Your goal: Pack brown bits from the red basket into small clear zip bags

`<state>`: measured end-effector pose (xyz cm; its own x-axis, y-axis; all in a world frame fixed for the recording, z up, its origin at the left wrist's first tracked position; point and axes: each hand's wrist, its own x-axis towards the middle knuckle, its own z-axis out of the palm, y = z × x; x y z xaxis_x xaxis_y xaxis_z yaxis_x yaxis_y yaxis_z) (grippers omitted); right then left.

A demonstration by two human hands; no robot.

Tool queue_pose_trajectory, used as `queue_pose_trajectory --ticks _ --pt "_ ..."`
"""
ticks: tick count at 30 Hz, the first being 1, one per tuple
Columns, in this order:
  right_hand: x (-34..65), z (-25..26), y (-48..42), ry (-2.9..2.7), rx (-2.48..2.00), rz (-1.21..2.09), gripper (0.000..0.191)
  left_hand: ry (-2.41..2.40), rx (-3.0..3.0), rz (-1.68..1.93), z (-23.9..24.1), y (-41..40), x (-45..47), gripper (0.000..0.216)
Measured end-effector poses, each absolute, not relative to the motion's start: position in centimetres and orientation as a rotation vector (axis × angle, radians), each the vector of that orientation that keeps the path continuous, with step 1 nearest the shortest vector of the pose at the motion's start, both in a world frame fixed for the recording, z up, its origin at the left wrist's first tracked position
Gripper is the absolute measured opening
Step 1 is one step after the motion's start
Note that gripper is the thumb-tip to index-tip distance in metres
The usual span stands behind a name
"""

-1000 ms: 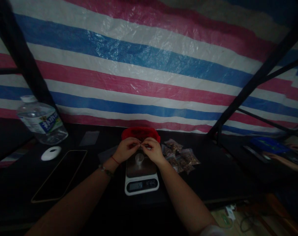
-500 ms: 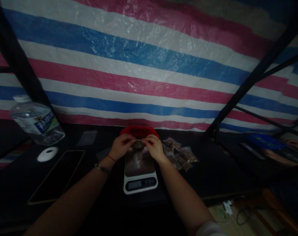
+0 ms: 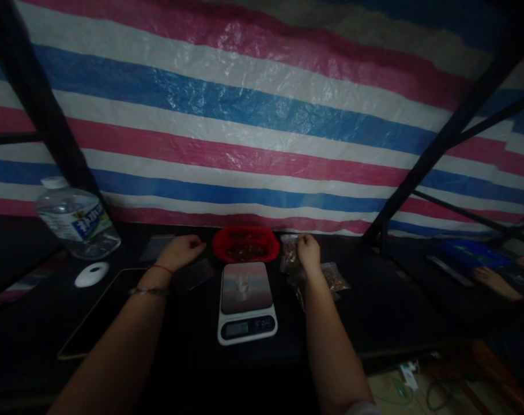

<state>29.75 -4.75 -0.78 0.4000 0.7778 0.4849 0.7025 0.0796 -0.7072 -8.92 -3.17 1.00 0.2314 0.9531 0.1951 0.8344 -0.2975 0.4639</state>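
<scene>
My right hand [image 3: 308, 252] pinches the top of a small zip bag [image 3: 290, 252] filled with small brownish pieces, above other filled bags [image 3: 335, 278] on the right. My left hand [image 3: 184, 251] is loosely bent, with nothing visible in its fingers. It is over the black table, between two flat clear bags, one [image 3: 155, 248] at its left and another [image 3: 196, 274] just below it. Between my hands stands a white digital scale [image 3: 247, 331] with a small clear cup [image 3: 243, 285] on its plate. Behind it, a red basket [image 3: 218, 245] holds more small pieces.
A large clear bottle [image 3: 78, 222], a white mouse-shaped object [image 3: 91, 274] and a dark tablet-like panel [image 3: 101, 314] lie on the left. Dark metal posts [image 3: 400, 199] frame a striped sheet [image 3: 244, 138]. Far right, another person's hands [image 3: 493, 281] are beside a blue tray [image 3: 471, 253].
My hands were together over the scale at a small bag. They have parted: the right carried the bag to the pile of filled bags, the left moved toward the flat clear ones.
</scene>
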Motion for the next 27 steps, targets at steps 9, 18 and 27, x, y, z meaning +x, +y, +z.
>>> queue_pose_trajectory --ticks 9,18,27 --pt "27.9 -1.0 -5.2 -1.444 -1.589 -0.203 0.026 1.448 2.176 0.319 -2.7 -1.3 -9.8 0.023" --pt "22.6 0.0 -7.4 -1.765 -1.192 -0.030 0.026 1.638 2.144 0.494 -1.7 -1.3 -10.2 0.029" --pt "20.3 0.1 -8.5 -1.883 -0.963 0.148 0.025 1.486 2.562 1.419 1.6 -4.3 -6.1 0.028"
